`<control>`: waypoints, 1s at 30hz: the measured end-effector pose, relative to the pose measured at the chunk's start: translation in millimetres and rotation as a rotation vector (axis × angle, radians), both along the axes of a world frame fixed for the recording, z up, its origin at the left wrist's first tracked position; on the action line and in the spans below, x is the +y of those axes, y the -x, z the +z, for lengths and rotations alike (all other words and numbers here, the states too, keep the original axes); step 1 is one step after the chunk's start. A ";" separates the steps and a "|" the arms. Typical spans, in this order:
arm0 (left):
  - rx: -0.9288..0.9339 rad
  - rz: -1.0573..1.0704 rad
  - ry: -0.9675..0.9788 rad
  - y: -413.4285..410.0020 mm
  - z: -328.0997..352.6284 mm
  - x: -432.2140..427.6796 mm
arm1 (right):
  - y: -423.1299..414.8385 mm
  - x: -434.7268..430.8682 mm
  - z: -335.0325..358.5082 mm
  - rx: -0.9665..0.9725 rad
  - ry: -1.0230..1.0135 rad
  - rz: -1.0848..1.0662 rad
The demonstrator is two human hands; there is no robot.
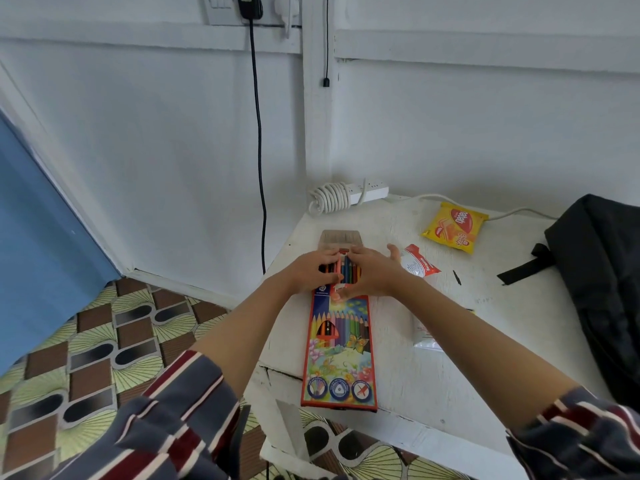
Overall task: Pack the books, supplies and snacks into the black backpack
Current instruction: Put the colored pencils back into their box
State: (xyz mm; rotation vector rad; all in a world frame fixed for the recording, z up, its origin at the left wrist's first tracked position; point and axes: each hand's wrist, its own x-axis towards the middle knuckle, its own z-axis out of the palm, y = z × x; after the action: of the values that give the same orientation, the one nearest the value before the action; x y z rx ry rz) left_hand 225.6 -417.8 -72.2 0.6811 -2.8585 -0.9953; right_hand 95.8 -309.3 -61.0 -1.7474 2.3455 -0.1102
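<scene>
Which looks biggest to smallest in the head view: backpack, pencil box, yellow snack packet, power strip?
1. backpack, even though the frame edge cuts it off.
2. pencil box, which is nearest the camera and looks larger for it.
3. yellow snack packet and power strip: too alike to rank, both farther back.

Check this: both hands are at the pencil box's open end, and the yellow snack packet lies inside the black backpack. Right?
No. The head view shows the yellow snack packet on the table, apart from the black backpack, not inside. The rest holds.
</scene>
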 end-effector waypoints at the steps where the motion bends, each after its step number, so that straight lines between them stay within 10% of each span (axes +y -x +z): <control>1: 0.009 0.020 0.003 -0.6 0.0 -0.8 | -0.3 0.1 0.5 0.005 0.009 0.001; 19: 0.326 0.186 -0.079 -7.7 -5.3 -0.8 | 0.2 0.6 -3.6 0.012 0.160 0.021; 30: 0.171 0.175 -0.052 -3.7 -5.0 -6.9 | 4.3 -4.1 -7.0 -0.070 0.091 -0.025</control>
State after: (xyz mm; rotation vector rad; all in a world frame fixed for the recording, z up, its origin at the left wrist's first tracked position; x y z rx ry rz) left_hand 229.3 -424.7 -77.2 0.7929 -2.5855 -1.0498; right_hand 91.5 -313.4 -68.0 -1.7256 2.3467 -0.2818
